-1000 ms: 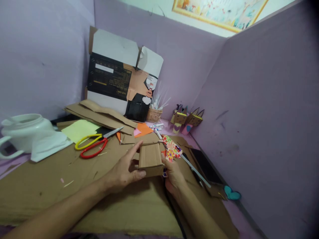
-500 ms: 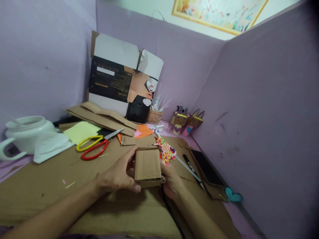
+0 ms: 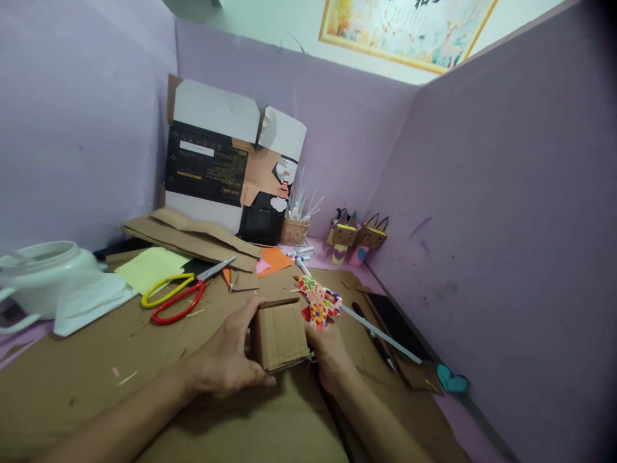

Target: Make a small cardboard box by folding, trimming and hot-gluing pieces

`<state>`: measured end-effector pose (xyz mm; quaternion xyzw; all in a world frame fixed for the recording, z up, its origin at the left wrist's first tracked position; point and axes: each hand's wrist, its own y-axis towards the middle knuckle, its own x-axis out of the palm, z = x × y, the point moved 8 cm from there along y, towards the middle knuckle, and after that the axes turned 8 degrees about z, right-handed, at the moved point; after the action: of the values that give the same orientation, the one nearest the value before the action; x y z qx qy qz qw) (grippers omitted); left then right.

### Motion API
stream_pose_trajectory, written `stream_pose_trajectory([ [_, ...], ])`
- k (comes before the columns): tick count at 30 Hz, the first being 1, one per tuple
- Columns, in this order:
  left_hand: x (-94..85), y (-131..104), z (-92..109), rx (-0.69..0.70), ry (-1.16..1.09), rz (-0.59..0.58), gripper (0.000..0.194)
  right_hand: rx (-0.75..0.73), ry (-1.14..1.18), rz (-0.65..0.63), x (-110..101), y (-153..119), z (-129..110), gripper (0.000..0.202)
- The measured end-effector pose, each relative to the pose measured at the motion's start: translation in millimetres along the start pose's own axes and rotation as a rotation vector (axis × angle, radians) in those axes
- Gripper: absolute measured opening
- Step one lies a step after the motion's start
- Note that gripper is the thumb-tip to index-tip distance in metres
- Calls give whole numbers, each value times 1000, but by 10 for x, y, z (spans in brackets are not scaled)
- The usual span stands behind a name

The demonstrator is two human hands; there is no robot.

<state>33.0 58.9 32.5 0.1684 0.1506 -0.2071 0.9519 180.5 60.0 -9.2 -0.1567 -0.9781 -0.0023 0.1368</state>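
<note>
A small brown cardboard box [image 3: 282, 334] is gripped by my left hand [image 3: 224, 350], with the thumb at its near lower edge and the fingers along its left side. Against the box's right side, my right hand [image 3: 332, 354] is closed around the handle of a flower-patterned hot glue gun [image 3: 318, 301]. The gun's nozzle points to the far left, past the box's far right corner. From its rear a long translucent glue stick [image 3: 380, 332] sticks out to the right. Part of my right fingers is hidden behind the box.
Scissors [image 3: 178, 299] with yellow and red handles lie left on the cardboard sheet [image 3: 159, 360], near a white pot [image 3: 53, 276]. Cardboard strips [image 3: 193, 235] and an unfolded box [image 3: 207, 161] stand behind. A black pen [image 3: 373, 334] and phone [image 3: 393, 321] lie right.
The box has tilted in my hands, so its left side and far edge show more. The glue gun has turned slightly, and its glue stick now reaches further right over the phone. My view has shifted a little.
</note>
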Motion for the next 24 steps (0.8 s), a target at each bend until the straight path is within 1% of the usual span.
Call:
stream_pose_trajectory([
  [3, -21, 3, 59, 115, 167, 34, 87, -45, -59, 80, -67, 22, -43, 24],
  [5, -9, 7, 103, 180, 241, 34, 87, -53, -92, 122, -107, 31, -62, 21],
  [7, 7, 15, 110, 202, 283, 30, 86, -48, -118, 153, -139, 38, -72, 20],
  [10, 22, 26, 62, 215, 317, 50, 86, -29, -157, 192, -179, 45, -70, 19],
  [12, 30, 31, -13, 209, 331, 69, 91, -15, -174, 201, -191, 44, -56, 20],
  [15, 2, 44, -106, 212, 330, 122, 96, 33, -185, 180, -188, 33, -7, 27],
  [18, -80, 58, -76, 276, 357, 201, 91, 84, -189, 154, -192, 21, 36, 32],
  [20, -92, 67, -36, 299, 403, 177, 87, 82, -186, 157, -211, 20, 28, 35],
  [24, -49, 61, -30, 264, 481, 25, 89, 31, -201, 221, -303, -11, -27, 38],
])
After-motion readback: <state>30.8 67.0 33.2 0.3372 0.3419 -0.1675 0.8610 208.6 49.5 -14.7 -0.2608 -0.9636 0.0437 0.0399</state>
